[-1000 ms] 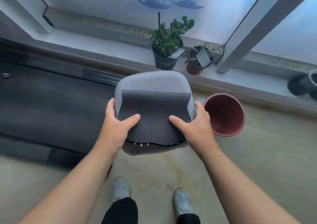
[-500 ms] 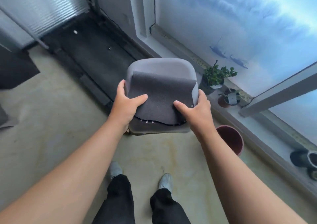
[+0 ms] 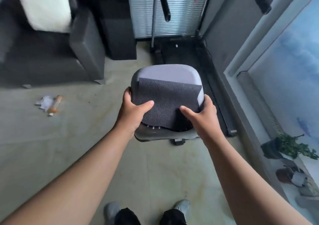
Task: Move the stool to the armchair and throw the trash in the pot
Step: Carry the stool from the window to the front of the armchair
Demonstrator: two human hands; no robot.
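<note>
A grey stool with a dark mat on its seat is held up off the floor in front of me. My left hand grips its left edge and my right hand grips its right edge, thumbs on the mat. The dark armchair with a white cushion stands at the upper left. Trash, crumpled paper and an orange wrapper, lies on the floor in front of the armchair. The empty red pot is out of view.
A treadmill lies on the floor straight ahead along the window wall. A dark box stands beside the armchair. Potted plants sit on the window sill at the right. My feet are at the bottom.
The view has swung left from the window to the armchair side. The stool stays gripped in both hands and has moved along with the turn; the red pot has left the view.
</note>
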